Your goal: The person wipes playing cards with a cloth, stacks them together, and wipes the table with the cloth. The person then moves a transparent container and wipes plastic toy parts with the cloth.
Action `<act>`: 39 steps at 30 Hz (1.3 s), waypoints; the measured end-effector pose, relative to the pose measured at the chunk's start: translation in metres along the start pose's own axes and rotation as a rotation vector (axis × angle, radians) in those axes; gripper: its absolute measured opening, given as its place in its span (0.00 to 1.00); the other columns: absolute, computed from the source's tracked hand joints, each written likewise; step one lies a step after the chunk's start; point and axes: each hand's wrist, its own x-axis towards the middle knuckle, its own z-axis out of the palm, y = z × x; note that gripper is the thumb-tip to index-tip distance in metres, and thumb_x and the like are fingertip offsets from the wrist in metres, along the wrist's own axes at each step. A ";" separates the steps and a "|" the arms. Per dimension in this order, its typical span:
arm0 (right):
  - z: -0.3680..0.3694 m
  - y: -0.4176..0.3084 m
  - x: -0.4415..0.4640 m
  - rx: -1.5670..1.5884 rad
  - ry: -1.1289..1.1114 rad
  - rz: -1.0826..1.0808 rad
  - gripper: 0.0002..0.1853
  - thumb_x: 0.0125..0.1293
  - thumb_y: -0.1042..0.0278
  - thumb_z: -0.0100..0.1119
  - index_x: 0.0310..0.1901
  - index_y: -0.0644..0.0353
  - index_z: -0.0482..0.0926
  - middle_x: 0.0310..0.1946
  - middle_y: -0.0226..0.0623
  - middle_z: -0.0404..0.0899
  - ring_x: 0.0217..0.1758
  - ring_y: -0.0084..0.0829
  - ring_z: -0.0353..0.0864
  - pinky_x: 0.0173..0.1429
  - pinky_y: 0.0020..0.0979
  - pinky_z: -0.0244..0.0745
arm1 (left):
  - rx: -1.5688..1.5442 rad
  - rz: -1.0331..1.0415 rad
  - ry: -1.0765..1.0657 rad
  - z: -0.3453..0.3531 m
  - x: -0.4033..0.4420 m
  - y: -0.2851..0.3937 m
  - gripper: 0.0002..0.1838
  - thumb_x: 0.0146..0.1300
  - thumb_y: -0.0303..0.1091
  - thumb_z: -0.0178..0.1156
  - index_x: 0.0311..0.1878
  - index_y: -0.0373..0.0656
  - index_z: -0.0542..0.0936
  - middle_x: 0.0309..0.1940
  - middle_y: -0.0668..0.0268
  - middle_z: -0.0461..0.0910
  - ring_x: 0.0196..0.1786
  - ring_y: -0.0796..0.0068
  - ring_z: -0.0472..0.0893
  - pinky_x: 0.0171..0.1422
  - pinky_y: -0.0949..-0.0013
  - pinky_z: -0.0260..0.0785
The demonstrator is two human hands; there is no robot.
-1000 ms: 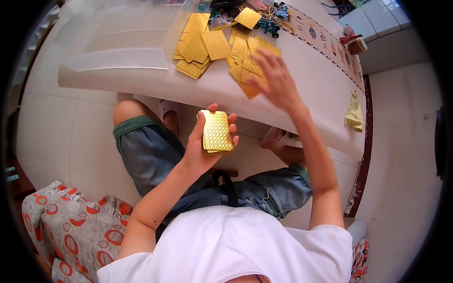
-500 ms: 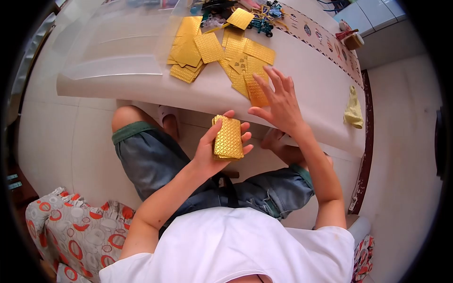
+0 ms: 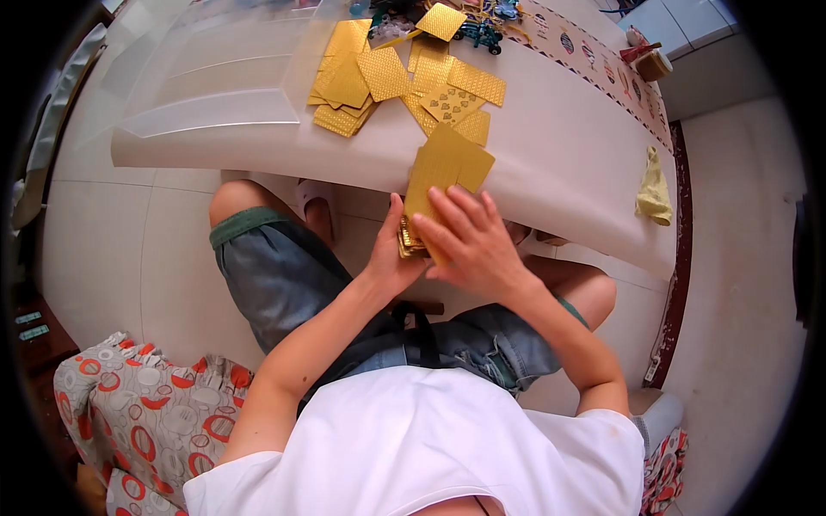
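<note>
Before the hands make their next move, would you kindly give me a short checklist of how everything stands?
1. Left hand has hold of the card stack: ok.
2. Right hand has hold of the fanned cards: ok, its fingers lie over their lower part.
3. Fanned cards squared up: not ok, their far ends are spread.
4. Card stack squared up: cannot tell, the right hand and fanned cards cover much of it.
5. Tabletop cards all turned one way: not ok, one card shows its pips, others patterned backs.
6. Yellow cloth apart from the cards: ok.
</note>
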 end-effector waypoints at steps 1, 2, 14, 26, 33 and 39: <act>0.004 -0.006 -0.004 0.006 -0.015 -0.011 0.38 0.55 0.38 0.60 0.67 0.43 0.65 0.71 0.41 0.57 0.73 0.44 0.54 0.71 0.57 0.48 | -0.010 -0.005 -0.019 -0.002 -0.003 -0.001 0.38 0.65 0.68 0.43 0.68 0.49 0.63 0.64 0.63 0.68 0.66 0.65 0.69 0.70 0.55 0.62; 0.007 -0.012 -0.007 -0.003 -0.031 -0.005 0.36 0.60 0.36 0.54 0.67 0.44 0.65 0.71 0.42 0.56 0.73 0.43 0.54 0.71 0.57 0.48 | -0.021 -0.010 -0.034 -0.005 -0.007 -0.002 0.38 0.66 0.68 0.43 0.68 0.49 0.63 0.64 0.62 0.68 0.66 0.65 0.70 0.70 0.55 0.62; -0.001 -0.047 -0.011 0.047 0.063 0.148 0.36 0.57 0.31 0.54 0.57 0.53 0.71 0.68 0.51 0.59 0.74 0.46 0.51 0.75 0.57 0.28 | -0.049 -0.033 -0.007 -0.002 -0.050 -0.003 0.30 0.71 0.56 0.42 0.68 0.48 0.63 0.64 0.62 0.69 0.65 0.65 0.71 0.69 0.57 0.63; -0.032 -0.036 0.010 0.327 -0.031 0.051 0.53 0.51 0.29 0.60 0.69 0.61 0.55 0.66 0.44 0.61 0.74 0.47 0.53 0.73 0.58 0.44 | 0.114 -0.085 -0.089 0.010 -0.065 0.008 0.28 0.69 0.42 0.51 0.69 0.49 0.59 0.57 0.59 0.71 0.57 0.67 0.76 0.57 0.61 0.73; -0.012 0.035 0.027 -0.289 0.102 0.129 0.43 0.49 0.49 0.70 0.66 0.55 0.64 0.64 0.41 0.65 0.68 0.43 0.62 0.69 0.50 0.53 | -0.186 -0.037 -0.104 -0.007 -0.060 0.006 0.21 0.70 0.49 0.51 0.64 0.61 0.65 0.56 0.58 0.70 0.51 0.67 0.76 0.52 0.56 0.73; -0.006 0.012 0.005 -0.089 0.152 0.199 0.32 0.47 0.59 0.70 0.57 0.52 0.76 0.53 0.36 0.74 0.57 0.39 0.71 0.62 0.43 0.65 | -0.224 0.128 0.071 -0.008 -0.047 0.000 0.21 0.69 0.53 0.52 0.61 0.61 0.68 0.57 0.58 0.72 0.59 0.62 0.74 0.63 0.54 0.69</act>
